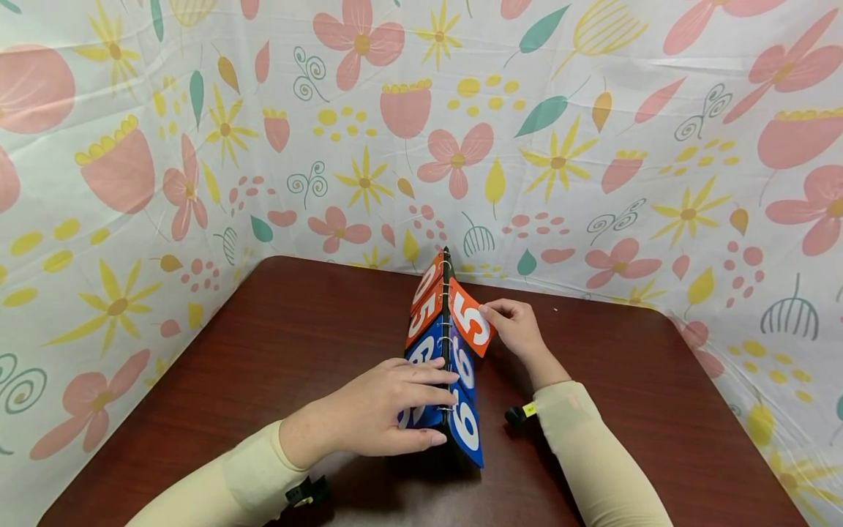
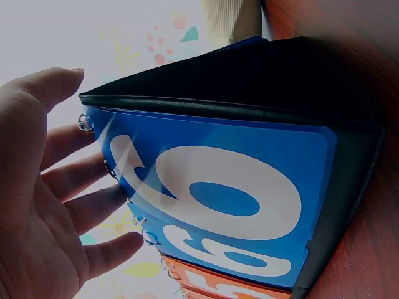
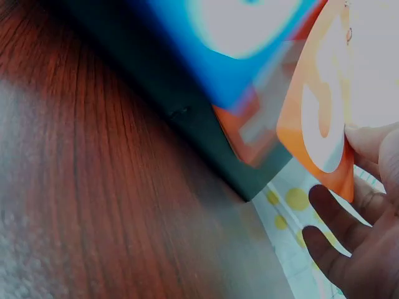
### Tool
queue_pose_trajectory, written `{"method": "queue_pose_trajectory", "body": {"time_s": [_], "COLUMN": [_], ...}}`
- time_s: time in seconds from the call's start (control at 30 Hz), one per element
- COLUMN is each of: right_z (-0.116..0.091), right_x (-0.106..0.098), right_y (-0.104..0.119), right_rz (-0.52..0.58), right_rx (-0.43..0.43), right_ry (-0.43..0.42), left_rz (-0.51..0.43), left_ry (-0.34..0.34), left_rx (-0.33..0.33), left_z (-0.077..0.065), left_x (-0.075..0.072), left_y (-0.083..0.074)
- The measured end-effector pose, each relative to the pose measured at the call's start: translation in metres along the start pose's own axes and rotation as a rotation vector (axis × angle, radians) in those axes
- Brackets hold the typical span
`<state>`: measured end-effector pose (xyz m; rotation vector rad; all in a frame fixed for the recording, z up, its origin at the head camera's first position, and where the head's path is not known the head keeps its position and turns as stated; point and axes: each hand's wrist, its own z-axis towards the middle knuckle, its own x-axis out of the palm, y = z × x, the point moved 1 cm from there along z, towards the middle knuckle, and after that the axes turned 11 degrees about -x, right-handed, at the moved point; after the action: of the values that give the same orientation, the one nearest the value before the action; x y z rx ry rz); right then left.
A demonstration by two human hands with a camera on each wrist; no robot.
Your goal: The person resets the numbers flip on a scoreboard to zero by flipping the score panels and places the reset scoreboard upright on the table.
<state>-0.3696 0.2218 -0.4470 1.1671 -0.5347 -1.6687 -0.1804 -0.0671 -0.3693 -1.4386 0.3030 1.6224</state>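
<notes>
A tent-shaped flip scoreboard (image 1: pixel 426 315) stands on the table, its number cards hung from rings along the top ridge. My left hand (image 1: pixel 385 406) lies across the near half of the ridge with fingers extended; in the left wrist view the fingertips reach the rings beside a blue card (image 2: pixel 249 134). My right hand (image 1: pixel 520 333) pinches the outer edge of an orange card (image 1: pixel 469 320) bearing a white 5. That card is lifted away from the board's right face, and in the right wrist view another orange card (image 3: pixel 234 134) shows beneath it.
The dark red-brown wooden table (image 1: pixel 316 315) runs out on both sides of the scoreboard. A flower-patterned cloth (image 1: pixel 560 212) hangs behind and at the sides. Black wrist devices (image 1: pixel 516 416) are worn at the sleeve cuffs.
</notes>
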Motion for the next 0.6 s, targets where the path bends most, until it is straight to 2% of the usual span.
{"method": "queue_pose_trajectory", "body": {"time_s": [0.13,0.3,0.6], "right_z": [0.0001,0.0,0.0005], "right_x": [-0.0008,-0.0019,-0.0017], "right_y": [0.0017,0.0,-0.0005], "right_rz": [0.0,0.04,0.048], "right_rx": [0.019,0.031,-0.011], "right_ry": [0.003,0.051,0.131], "left_rz": [0.001,-0.008,-0.018], "left_ry": [-0.001,0.004,0.01], "left_rx": [0.0,-0.005,-0.013], "left_z": [0.0,-0.0003,-0.0002], "left_x": [-0.0002,-0.0007,-0.0004], "left_y": [-0.0001,-0.0003,0.0002]}}
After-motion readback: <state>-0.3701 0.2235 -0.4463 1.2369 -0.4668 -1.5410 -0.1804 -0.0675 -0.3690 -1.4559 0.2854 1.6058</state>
